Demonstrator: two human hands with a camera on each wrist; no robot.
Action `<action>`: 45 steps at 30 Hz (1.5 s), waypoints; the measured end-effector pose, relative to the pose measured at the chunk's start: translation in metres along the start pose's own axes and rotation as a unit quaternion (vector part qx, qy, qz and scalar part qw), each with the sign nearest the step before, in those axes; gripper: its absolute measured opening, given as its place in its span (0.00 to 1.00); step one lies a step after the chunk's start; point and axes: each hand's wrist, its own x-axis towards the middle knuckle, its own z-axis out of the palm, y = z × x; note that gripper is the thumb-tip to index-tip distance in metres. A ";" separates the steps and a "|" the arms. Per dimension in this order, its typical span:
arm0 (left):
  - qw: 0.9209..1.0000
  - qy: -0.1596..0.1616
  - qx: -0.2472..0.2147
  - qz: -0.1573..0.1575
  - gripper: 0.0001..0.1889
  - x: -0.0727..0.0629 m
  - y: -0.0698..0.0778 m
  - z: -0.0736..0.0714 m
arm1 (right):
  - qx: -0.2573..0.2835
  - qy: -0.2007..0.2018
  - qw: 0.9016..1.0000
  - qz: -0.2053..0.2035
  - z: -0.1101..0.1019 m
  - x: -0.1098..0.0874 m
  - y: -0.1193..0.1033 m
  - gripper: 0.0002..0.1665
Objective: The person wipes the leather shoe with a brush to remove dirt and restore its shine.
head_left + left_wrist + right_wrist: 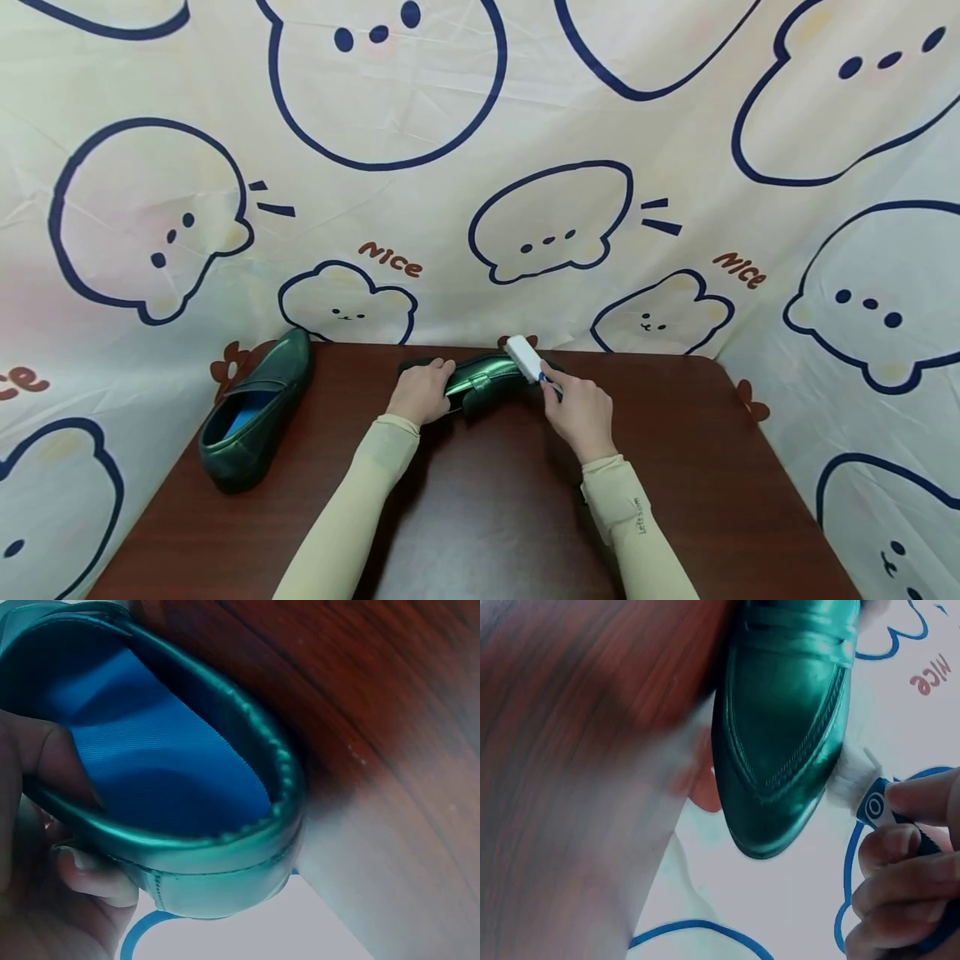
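A glossy green loafer [487, 379] is at the table's back edge, its toe to the right. My left hand [423, 392] grips its rear part; in the left wrist view the fingers [97, 877] clasp the side wall near the heel [217, 889], one digit inside over the blue insole [169, 750]. My right hand [583, 417] holds a brush [525, 358] with a white head and dark blue handle. Its pale bristles [849, 776] meet the side of the toe [780, 817] in the right wrist view. The handle's far end lies hidden within the fingers.
A second green loafer [288, 371] with a blue insole stands at the left side of the brown wooden table [510, 517]. Behind the table hangs a pale cloth [442, 208] printed with blue cartoon outlines, which also covers both sides.
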 end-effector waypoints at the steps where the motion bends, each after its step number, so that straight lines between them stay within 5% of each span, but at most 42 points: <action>1: 1.000 0.002 -0.001 0.001 0.27 0.000 0.000 0.000 | 0.003 -0.003 1.000 0.003 -0.001 0.000 0.002 0.22; 9: 0.999 0.039 0.007 -0.010 0.26 -0.003 0.002 0.004 | 0.021 0.004 1.000 -0.010 0.005 0.000 0.000 0.23; 14: 0.997 0.076 0.019 0.020 0.25 -0.002 -0.002 0.008 | 0.028 -0.001 1.000 -0.005 0.007 0.003 -0.003 0.24; 19: 0.991 0.111 0.062 0.042 0.37 -0.006 0.000 0.012 | 0.022 0.003 1.000 -0.013 0.009 0.007 -0.008 0.24; 26: 0.984 0.148 0.102 -0.006 0.34 -0.009 0.015 0.011 | 0.032 0.017 0.999 -0.032 0.017 0.011 -0.023 0.23; 37: 0.990 0.121 0.035 -0.057 0.34 -0.012 0.026 0.011 | 0.023 0.030 0.998 -0.057 0.040 0.015 -0.041 0.23; 45: 0.993 0.100 -0.006 -0.061 0.35 -0.010 0.018 0.004 | 0.003 0.051 0.998 0.027 0.033 0.023 -0.002 0.23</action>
